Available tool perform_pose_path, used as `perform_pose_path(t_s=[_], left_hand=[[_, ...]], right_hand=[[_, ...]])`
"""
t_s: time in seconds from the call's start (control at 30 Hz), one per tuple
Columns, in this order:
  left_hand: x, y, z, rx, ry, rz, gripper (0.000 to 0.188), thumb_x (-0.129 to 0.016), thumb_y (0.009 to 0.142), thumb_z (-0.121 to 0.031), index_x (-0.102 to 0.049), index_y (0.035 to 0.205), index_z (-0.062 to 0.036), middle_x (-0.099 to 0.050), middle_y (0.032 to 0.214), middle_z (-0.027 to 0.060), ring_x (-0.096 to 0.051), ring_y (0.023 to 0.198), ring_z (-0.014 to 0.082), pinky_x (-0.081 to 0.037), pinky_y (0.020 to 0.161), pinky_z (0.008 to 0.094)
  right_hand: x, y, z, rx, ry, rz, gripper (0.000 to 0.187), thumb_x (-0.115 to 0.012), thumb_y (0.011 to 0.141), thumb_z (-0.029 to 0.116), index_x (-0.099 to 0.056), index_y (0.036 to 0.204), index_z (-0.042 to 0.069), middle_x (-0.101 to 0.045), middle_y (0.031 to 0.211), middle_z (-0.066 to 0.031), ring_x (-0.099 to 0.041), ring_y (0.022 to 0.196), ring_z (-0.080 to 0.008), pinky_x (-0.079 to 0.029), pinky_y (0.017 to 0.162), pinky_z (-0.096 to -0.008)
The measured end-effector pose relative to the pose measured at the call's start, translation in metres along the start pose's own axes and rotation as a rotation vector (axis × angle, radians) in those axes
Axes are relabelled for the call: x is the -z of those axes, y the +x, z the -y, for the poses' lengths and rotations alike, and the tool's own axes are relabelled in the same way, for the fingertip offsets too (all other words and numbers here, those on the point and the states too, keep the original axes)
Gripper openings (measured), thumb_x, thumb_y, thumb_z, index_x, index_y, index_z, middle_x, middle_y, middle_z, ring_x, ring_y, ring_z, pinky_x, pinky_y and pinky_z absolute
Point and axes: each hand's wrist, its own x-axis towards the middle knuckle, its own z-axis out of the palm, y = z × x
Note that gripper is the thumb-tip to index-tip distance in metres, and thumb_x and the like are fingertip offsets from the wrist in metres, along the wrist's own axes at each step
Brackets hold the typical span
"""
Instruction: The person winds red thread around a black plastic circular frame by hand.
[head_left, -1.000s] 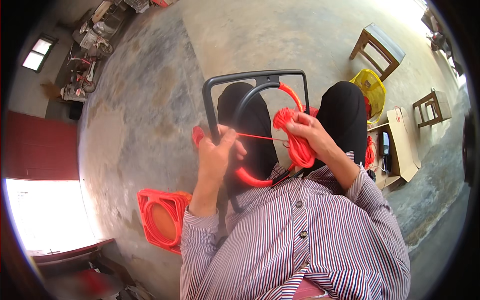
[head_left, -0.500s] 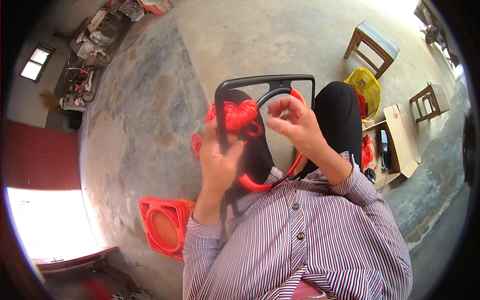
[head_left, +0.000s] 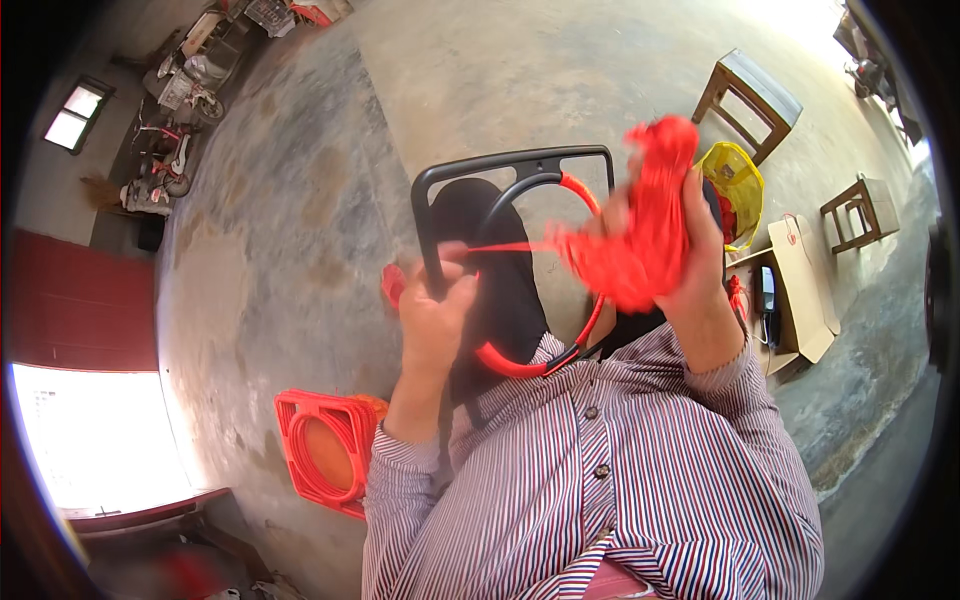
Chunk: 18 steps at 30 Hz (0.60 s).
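A black rectangular frame point(head_left: 512, 157) with a ring point(head_left: 512, 198) inside it rests over my lap. Red cord wraps parts of the ring, at its upper right and along its lower edge; black stretches show at the upper left. My left hand point(head_left: 436, 315) is closed around the frame's left side. In my right hand point(head_left: 703, 285) is a thick bundle of red cord point(head_left: 650, 215), raised at the ring's right side and blurred by motion. One taut red strand point(head_left: 510, 246) runs from the bundle to my left hand's fingers.
Red stacked frames point(head_left: 325, 450) lie on the floor at lower left. To the right are a yellow bag point(head_left: 738, 190), an open cardboard box point(head_left: 812, 290) with a dark device, and two wooden stools point(head_left: 755, 90). Bicycles and clutter line the far left wall.
The red cord bundle has passed from my left hand's side of the ring to my right hand, which has moved right and closed on it. A strand now stretches between the hands.
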Motion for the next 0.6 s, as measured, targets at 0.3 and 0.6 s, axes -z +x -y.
perform_pose_path(t_s=[0.3,0.6], left_hand=[[-0.003,0.003,-0.009,0.228,-0.204,0.142,0.018,-0.059,0.093,-0.015,-0.059,0.095,0.0029,-0.066,0.07,0.0138,-0.06,0.058,0.0163,-0.049,0.06,0.028],[-0.022,0.001,-0.03,-0.081,0.154,0.16,0.019,-0.064,0.085,-0.003,-0.061,0.102,0.0028,-0.064,0.101,0.0101,-0.06,0.079,0.0114,-0.047,0.075,0.025]], right_hand=[[0.03,-0.034,-0.05,-0.348,-0.566,-0.421,0.04,-0.063,0.093,0.029,-0.052,0.121,0.003,-0.061,0.103,-0.005,-0.062,0.084,-0.0108,-0.052,0.074,-0.0263],[0.027,0.028,-0.053,-0.358,-0.684,-0.328,0.028,-0.064,0.086,0.011,-0.065,0.11,-0.002,-0.066,0.099,-0.0106,-0.061,0.093,-0.0176,-0.048,0.089,-0.0327]])
